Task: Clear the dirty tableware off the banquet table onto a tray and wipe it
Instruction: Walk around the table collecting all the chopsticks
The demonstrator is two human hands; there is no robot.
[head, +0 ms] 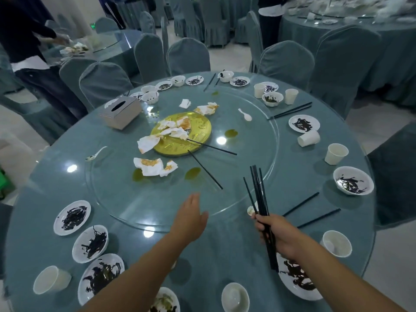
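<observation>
Chopsticks (258,190): a black bundle, tips fanned, stands nearly upright in the right grip (276,235). Fingers are curled round its lower part, above the near right of the tabletop (225,255).

Left grip (191,219) is spread flat and holds nothing. It sits over the near rim of the glass turntable (135,199), aimed at a loose chopstick (204,170) lying on the glass just beyond. A second stick (211,147) runs off the gold plate (198,127). Two more (301,203) lie on the tabletop right of the bundle.

Handling, my estimate: thin, stiff and light, and likely greasy, so they will skate on glass. Pinch one end, lift, and lay it alongside the bundle. A loosely held bundle may splay and slip.

Further out:
- stained napkins (148,163) and oily pools at centre
- smeared plates (72,217) near left
- paper cups (336,153) right
- tissue box (119,112) far left

No tray in view.
</observation>
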